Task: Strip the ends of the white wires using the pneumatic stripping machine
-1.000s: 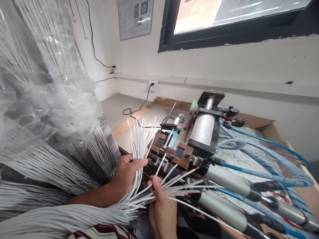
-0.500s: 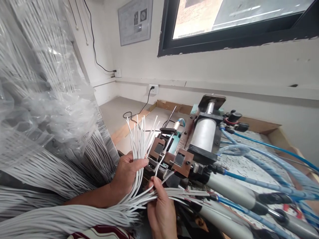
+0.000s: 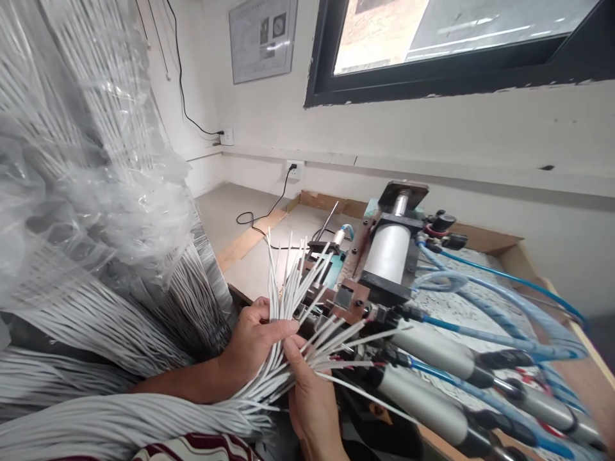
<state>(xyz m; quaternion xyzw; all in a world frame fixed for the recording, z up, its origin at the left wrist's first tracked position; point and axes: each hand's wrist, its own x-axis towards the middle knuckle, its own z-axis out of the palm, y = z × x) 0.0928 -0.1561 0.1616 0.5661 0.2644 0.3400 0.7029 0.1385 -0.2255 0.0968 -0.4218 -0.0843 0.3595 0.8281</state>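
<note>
My left hand (image 3: pixel 257 342) is closed around a bundle of thin grey-white cables (image 3: pixel 283 291), its thumb across them and their cut ends fanning upward. Right beside it, my right hand (image 3: pixel 310 390) pinches more cables of the same kind (image 3: pixel 336 336), whose ends spread to the right. The two thumbs almost meet. Behind the cable ends stands a pneumatic machine with a silver cylinder (image 3: pixel 388 253) and a brown metal plate (image 3: pixel 353 298); the cables hide part of it. A thick run of the cables (image 3: pixel 158 419) trails off to the left.
Long cables wrapped in clear plastic (image 3: pixel 139 186) hang at the left. Blue air hoses (image 3: pixel 480 326) and grey cylinders (image 3: pixel 427 403) fill the right side. A black power cord (image 3: pixel 281 202) runs to a wall socket (image 3: pixel 295 169). A wooden border (image 3: pixel 490 237) edges the bench.
My right hand has moved up against my left. The single cable that reached into the machine is out, and the cables by my right hand now fan upward to the right.
</note>
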